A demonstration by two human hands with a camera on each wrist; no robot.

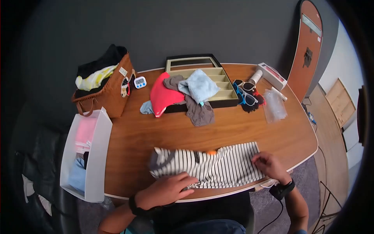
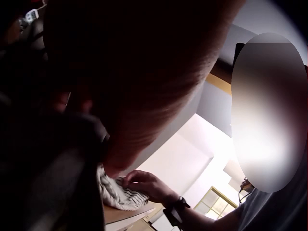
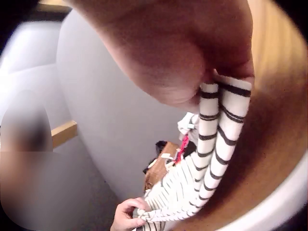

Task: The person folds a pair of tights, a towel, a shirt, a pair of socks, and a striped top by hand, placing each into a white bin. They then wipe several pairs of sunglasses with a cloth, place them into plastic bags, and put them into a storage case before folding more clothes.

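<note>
Pinching near edge of striped cloth (image 1: 230,165) betw. thumb & fingers w/ L hand (image 1: 167,191); gripping 2 layers at R end w/ R hand (image 1: 270,167). Can see cloth spread along front edge of wood table (image 1: 132,136), w/ orange spot on far side. Can also see white bin (image 1: 98,163) w/ pink & blue clothes at L, brown bag (image 1: 119,101) just behind, divided box (image 1: 229,94) under light blue cloth (image 1: 200,86) farther back, sunglasses (image 1: 248,98) beside box.

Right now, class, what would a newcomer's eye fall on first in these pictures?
Probably the striped garment, held by the left hand and right hand at the table's near edge. Next, the bright red item by the compartmented box. The stuffed brown bag stands at the far left.
</note>
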